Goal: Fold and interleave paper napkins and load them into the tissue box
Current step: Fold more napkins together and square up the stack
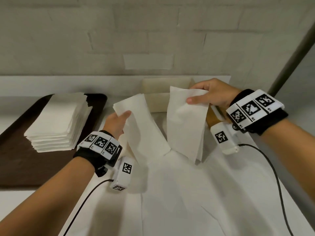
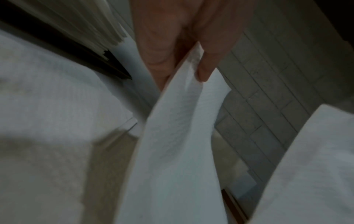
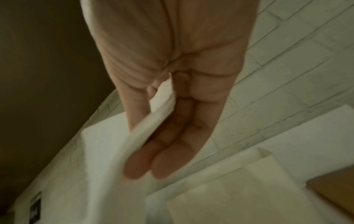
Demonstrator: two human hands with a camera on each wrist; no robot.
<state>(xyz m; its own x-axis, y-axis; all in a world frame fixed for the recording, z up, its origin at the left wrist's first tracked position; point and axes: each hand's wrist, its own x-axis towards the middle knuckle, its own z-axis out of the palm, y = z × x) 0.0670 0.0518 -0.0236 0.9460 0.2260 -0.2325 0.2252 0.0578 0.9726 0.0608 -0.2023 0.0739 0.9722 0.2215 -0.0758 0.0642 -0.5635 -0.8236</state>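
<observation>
The napkin [image 1: 144, 126] in my left grip [image 1: 117, 121] is soft matt paper, finely embossed; the one [image 1: 185, 126] in my right grip [image 1: 213, 94] looks alike. The stack [image 1: 58, 120] is matt paper on a smooth dark tray [image 1: 17, 157]. White matt paper covers the surface [image 1: 187, 201]. Behind is a matt painted brick wall [image 1: 119, 31].

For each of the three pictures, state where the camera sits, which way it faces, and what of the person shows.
Head: on the head, looking down at the table; both forearms, left hand, right hand.
Left wrist: along the left hand, toward its napkin.
Right wrist: along the right hand, toward the brick wall.
Shared: both held napkins.
</observation>
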